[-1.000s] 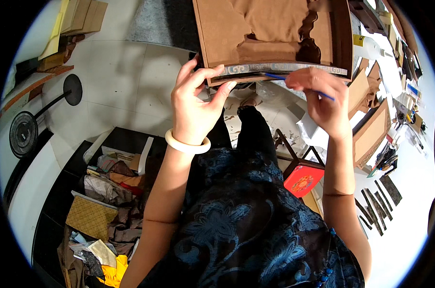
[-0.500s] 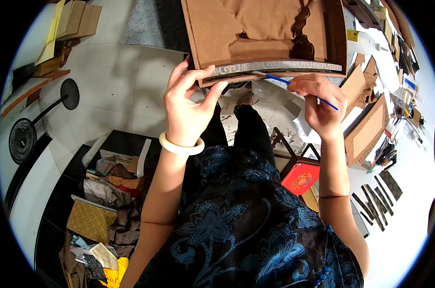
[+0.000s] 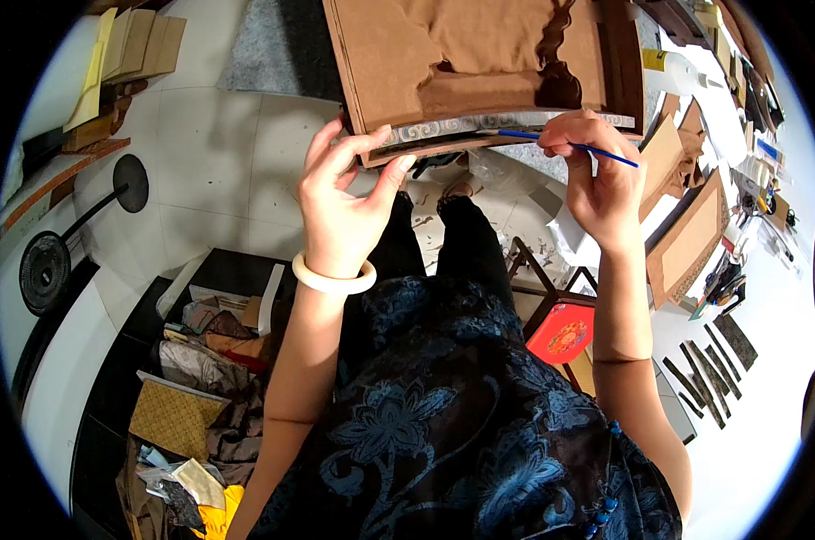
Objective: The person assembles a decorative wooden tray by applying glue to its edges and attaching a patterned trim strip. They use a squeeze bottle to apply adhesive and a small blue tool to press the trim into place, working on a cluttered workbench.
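My left hand (image 3: 344, 193), with a cream bangle at the wrist, grips the near left corner of a brown fabric-lined box (image 3: 371, 63). Its index finger lies on the end of a grey patterned strip (image 3: 479, 123), and the thumb is at the box's near edge below. Between strip and near edge runs a narrow dark gap. In my right hand (image 3: 601, 171) a thin blue-handled brush (image 3: 518, 135) is pinched, lying nearly level. The brush's tip points left into that gap. My right fingers hide part of the strip.
Beneath the box lies a grey felt-like surface (image 3: 277, 54). A white bottle (image 3: 673, 76) stands right of it. Boards, tools and dark strips (image 3: 709, 378) cover the right-hand table. A red-seated stool (image 3: 560, 333), a fan (image 3: 45, 270) and a fabric-filled drawer (image 3: 218, 333) are lower.
The box and my left hand appear slightly further left and lower. My right hand has turned the brush flatter, with its tip still at the gap.
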Demonstrator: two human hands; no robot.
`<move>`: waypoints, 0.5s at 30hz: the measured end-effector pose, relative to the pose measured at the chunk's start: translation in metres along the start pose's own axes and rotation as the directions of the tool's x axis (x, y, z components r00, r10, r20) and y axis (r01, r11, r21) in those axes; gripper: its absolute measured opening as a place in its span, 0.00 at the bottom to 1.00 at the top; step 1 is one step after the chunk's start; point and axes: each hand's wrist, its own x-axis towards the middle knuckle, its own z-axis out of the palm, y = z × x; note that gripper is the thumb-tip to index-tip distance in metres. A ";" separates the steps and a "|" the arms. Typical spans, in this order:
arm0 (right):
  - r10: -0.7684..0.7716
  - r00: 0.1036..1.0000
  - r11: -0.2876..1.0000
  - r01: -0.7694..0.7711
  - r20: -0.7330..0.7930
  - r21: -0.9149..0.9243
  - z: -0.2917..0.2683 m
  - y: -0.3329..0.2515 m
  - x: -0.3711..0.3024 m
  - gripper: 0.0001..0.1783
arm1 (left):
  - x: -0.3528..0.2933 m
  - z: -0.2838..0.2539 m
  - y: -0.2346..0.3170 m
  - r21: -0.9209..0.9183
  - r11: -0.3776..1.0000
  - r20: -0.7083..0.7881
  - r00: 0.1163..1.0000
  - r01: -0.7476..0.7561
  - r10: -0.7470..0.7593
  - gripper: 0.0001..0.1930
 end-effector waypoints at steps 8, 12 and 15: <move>0.125 0.984 0.990 -0.133 0.127 0.056 0.005 0.008 0.011 0.20 | 0.001 -0.001 0.002 -0.039 0.999 0.003 1.000 0.005 -0.004 0.16; -0.003 0.997 0.992 -0.006 0.076 0.128 0.020 0.000 0.007 0.19 | 0.002 0.000 -0.002 -0.052 0.998 0.017 1.000 -0.017 0.018 0.16; 0.091 0.993 0.992 -0.098 0.081 0.081 0.025 -0.005 0.011 0.19 | 0.001 0.000 0.000 -0.043 0.999 0.008 1.000 0.007 -0.007 0.16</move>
